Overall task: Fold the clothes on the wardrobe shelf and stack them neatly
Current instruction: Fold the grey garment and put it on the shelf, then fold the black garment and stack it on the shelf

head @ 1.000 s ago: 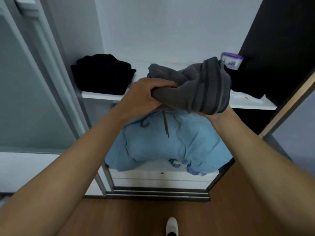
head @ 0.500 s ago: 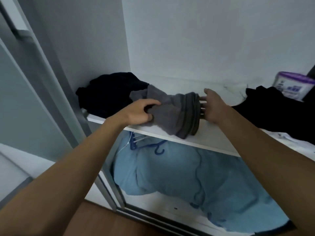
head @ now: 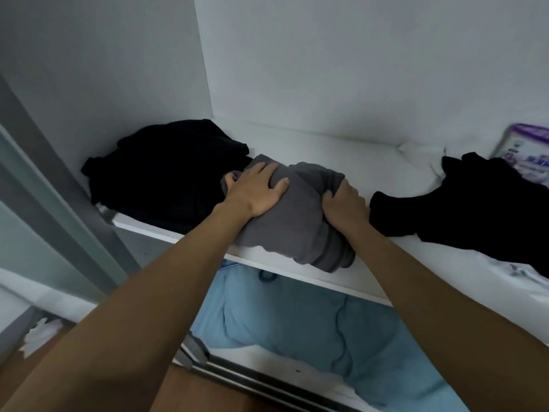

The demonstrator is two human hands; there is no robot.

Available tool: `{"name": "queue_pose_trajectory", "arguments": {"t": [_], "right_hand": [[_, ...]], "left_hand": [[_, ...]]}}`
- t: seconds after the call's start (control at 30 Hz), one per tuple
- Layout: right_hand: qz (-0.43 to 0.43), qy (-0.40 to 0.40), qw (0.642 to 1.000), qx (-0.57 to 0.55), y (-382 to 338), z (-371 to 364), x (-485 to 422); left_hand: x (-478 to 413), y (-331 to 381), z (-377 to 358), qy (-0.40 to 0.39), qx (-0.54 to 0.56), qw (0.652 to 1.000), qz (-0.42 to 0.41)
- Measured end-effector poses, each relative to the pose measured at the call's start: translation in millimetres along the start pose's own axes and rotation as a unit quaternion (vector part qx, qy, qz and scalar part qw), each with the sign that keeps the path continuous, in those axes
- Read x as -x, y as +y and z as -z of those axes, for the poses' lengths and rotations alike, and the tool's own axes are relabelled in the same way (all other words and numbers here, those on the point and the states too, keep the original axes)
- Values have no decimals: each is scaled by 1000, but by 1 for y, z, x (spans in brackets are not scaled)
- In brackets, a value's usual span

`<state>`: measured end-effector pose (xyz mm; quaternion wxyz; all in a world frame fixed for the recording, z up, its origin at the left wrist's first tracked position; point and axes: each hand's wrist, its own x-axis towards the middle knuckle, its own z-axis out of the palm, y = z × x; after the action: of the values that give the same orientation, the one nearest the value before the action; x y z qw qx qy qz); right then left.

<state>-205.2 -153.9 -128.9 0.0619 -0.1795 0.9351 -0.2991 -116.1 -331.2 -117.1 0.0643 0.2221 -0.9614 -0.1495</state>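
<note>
Now, left hand (head: 257, 193): flat, fingers spread, presses on grey garment (head: 297, 224).
Right hand (head: 341, 203): fingers curled, grips its right side.
Grey garment: one, folded, at front edge of shelf (head: 341, 150).
Black clothes: two, left black pile (head: 166, 173) touching it, right black garment (head: 475, 209) near.

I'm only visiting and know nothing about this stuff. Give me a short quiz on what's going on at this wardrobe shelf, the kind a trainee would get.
1. True or false: the grey garment lies wholly on the shelf, clear of its front edge.
2. The left hand presses flat on top of the garment. What does the right hand do? A) grips the garment's right side B) rests on the bare shelf C) hangs free below it
3. Fill in: the pile to its left and the loose garment to its right are both ____.

Key: 1 false, it overhangs the edge; 2 A; 3 black.
</note>
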Motion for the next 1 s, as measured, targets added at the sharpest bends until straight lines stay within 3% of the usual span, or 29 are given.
{"name": "queue_pose_trajectory", "arguments": {"t": [0.3, 0.43, 0.57, 0.67, 0.73, 0.83, 0.9, 1.0], "right_hand": [[-33, -28, 992, 116, -5, -1, -5], [-3, 40, 992, 123, 10, 26, 11], [-29, 118, 989, 78, 55, 77, 36], [-112, 135, 981, 88, 104, 126, 47], [-167, 138, 971, 104, 139, 154, 51], [-205, 107, 967, 111, 185, 179, 50], [-186, 95, 978, 26, 209, 186, 44], [-144, 99, 981, -89, 230, 192, 29]], "left_hand": [[-12, -7, -8, 6, 28, 999, -19], [-2, 10, -2, 36, 35, 998, -44], [9, 58, 12, 102, 40, 984, -142], [18, 106, 11, 38, 103, 965, -237], [21, 133, 3, -22, 132, 957, -257], [9, 168, -17, -95, 90, 965, -225], [-7, 190, -32, -145, 66, 971, -181], [-24, 224, -55, -205, 114, 968, -92]]}}
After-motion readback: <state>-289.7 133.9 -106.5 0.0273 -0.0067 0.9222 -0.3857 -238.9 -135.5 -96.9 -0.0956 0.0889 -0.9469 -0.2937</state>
